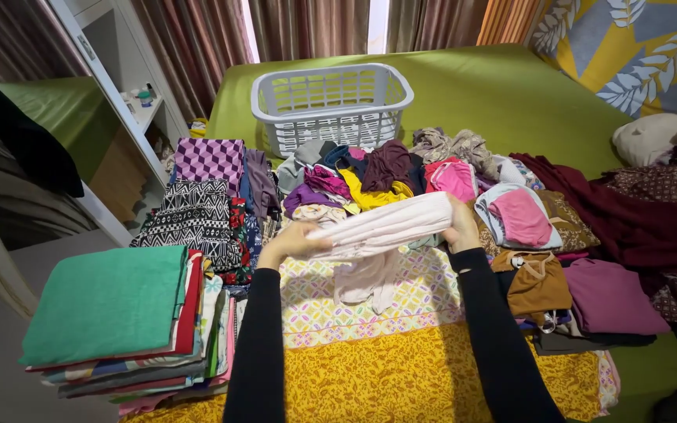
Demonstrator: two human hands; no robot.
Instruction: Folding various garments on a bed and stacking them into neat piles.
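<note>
A pale pink garment (pixel 389 225) is stretched between my two hands above a yellow patterned cloth (pixel 401 368) on the bed. My left hand (pixel 295 240) grips its left end and my right hand (pixel 461 225) grips its right end. Part of the garment hangs down in loose folds under the middle. Both my arms wear black sleeves. Just behind the garment lies a heap of unfolded clothes (pixel 370 176) in purple, yellow, pink and maroon.
A white laundry basket (pixel 331 100) stands behind the heap on the green bedsheet (pixel 503 94). Stacks of folded clothes (pixel 119 321) sit at the left, a green piece on top. Folded and loose garments (pixel 589 290) lie at the right. A white shelf (pixel 131 110) is left of the bed.
</note>
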